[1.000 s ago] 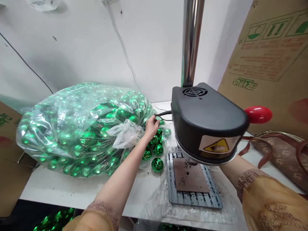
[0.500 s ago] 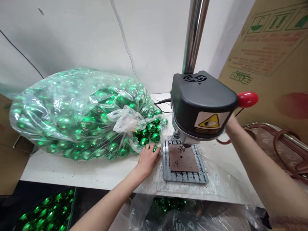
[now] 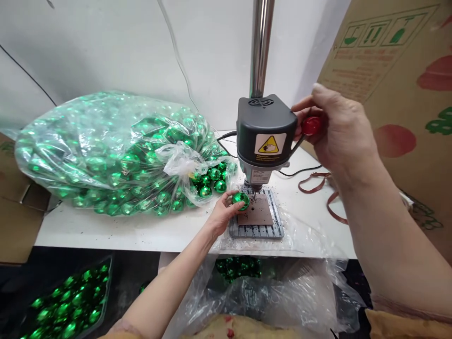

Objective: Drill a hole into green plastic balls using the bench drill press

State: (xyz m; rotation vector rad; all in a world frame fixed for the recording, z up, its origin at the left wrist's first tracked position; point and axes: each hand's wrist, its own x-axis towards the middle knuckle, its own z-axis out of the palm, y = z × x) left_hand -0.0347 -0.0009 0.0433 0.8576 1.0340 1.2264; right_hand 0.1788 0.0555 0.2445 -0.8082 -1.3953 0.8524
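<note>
My left hand (image 3: 221, 213) pinches a shiny green faceted ball (image 3: 240, 199) and holds it at the left edge of the drill press base plate (image 3: 257, 221), just below the drill tip. My right hand (image 3: 335, 132) is wrapped round the red knob (image 3: 310, 125) of the lever on the right side of the black drill press head (image 3: 265, 129). A big clear plastic bag (image 3: 113, 150) full of the same green balls lies on the white table (image 3: 123, 230) to the left, its mouth open toward the press with several balls spilling out.
A chrome column (image 3: 260, 47) rises behind the press head. A large cardboard box (image 3: 399, 89) stands at the right. Brown straps (image 3: 328, 197) lie on the table. Below the table edge sit a tray of green balls (image 3: 70, 306) and a plastic bag (image 3: 254, 287) holding more.
My left hand left the bag's mouth, picked a green ball off the table and brought it under the drill. My right hand came up and closed on the red knob.
</note>
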